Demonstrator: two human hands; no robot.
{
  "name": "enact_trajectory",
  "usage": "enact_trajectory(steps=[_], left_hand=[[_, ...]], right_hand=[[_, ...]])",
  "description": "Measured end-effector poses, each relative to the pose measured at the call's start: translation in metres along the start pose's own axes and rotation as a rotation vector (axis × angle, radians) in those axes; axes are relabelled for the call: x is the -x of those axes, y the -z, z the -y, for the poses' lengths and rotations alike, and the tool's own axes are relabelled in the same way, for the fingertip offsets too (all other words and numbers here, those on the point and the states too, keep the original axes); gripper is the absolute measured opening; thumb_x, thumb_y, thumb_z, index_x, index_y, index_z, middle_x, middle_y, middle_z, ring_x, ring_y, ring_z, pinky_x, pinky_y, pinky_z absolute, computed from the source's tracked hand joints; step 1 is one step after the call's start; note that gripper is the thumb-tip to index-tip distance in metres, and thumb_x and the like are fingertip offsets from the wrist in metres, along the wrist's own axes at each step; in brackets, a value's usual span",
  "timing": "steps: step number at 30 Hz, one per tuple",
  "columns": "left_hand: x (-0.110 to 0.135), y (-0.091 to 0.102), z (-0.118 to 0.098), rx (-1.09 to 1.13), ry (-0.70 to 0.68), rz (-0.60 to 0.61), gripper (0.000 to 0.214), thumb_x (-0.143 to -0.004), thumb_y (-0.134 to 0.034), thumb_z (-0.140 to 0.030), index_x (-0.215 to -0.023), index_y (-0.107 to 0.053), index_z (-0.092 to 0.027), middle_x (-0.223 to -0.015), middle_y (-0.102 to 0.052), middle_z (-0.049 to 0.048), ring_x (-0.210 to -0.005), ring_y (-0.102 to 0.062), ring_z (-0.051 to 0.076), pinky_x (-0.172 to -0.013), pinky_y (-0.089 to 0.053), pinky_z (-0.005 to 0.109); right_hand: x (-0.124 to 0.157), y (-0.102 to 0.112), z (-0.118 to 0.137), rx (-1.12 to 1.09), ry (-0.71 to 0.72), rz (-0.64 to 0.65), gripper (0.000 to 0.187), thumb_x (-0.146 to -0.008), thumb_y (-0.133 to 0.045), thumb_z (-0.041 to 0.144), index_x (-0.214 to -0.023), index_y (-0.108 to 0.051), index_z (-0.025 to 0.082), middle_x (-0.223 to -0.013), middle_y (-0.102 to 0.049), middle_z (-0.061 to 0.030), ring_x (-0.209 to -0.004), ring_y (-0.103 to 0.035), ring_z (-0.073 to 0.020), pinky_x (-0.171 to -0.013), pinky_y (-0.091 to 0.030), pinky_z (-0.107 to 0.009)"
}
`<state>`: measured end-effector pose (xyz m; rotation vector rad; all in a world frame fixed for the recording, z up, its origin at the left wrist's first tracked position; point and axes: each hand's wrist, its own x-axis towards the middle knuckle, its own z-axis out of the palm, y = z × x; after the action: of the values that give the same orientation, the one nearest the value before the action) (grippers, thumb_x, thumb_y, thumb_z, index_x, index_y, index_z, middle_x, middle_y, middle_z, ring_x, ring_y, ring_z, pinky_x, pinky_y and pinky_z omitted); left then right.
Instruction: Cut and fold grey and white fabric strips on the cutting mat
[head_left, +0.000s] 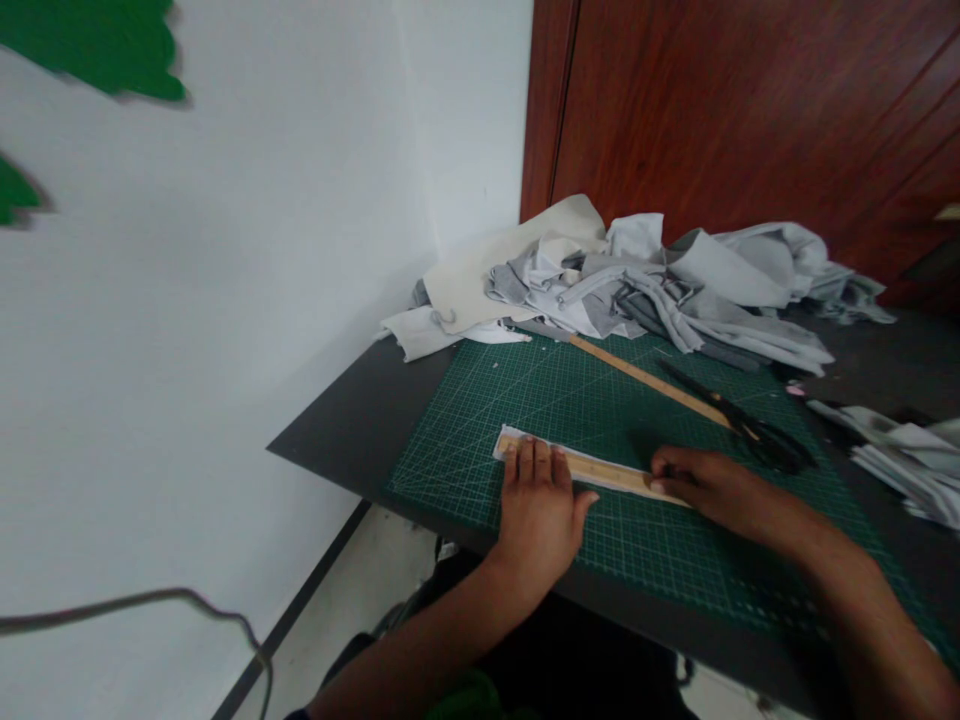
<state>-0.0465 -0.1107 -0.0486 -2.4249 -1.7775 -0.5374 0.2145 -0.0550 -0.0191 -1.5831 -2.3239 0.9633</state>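
Note:
My left hand (536, 510) lies with fingers outstretched, pressing a wooden ruler (600, 468) down from above. Under the ruler is a narrow white fabric strip (504, 433), its edges showing along both sides. The thumb of this hand points off to the right. Near the right end of the ruler, my right hand (697, 485) has its fingers curled and closed against the strip. What they pinch, if anything, is hidden. Both hands are over a green cutting mat (465, 400) with a printed grid. Large black scissors (750, 425) lie beyond my right hand.
A second wooden strip (645, 378) runs diagonally across the mat beneath the scissors. Grey and white cloth pieces (697, 280) heap along the back, with more folded fabric (911, 460) at right. A white wall (225, 300) borders the dark table (352, 420) on the left.

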Motion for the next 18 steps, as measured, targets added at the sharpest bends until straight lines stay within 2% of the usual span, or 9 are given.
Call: enact_trajectory(steps=[11, 18], left_hand=[[0.0024, 0.002, -0.0017, -0.009, 0.043, -0.021, 0.06, -0.1, -0.046, -0.056, -0.138, -0.06, -0.012, -0.143, -0.058, 0.0204, -0.138, -0.047, 0.039, -0.113, -0.034, 0.068], [0.002, 0.0023, -0.0021, -0.002, 0.052, -0.007, 0.061, -0.101, -0.044, -0.057, -0.138, -0.06, -0.011, -0.145, -0.057, 0.0206, -0.138, -0.047, 0.039, -0.113, -0.034, 0.068]], right_hand=[[0.0, 0.0018, 0.0054, -0.034, 0.011, 0.027, 0.026, -0.093, -0.054, 0.046, -0.08, -0.062, 0.024, -0.075, -0.062, -0.0007, -0.074, -0.058, -0.0209, -0.066, -0.043, -0.029], [0.0013, 0.0012, 0.0079, -0.006, 0.011, 0.011, 0.024, -0.094, -0.054, 0.044, -0.083, -0.063, 0.025, -0.079, -0.065, -0.0015, -0.074, -0.058, -0.0206, -0.066, -0.044, -0.029]])
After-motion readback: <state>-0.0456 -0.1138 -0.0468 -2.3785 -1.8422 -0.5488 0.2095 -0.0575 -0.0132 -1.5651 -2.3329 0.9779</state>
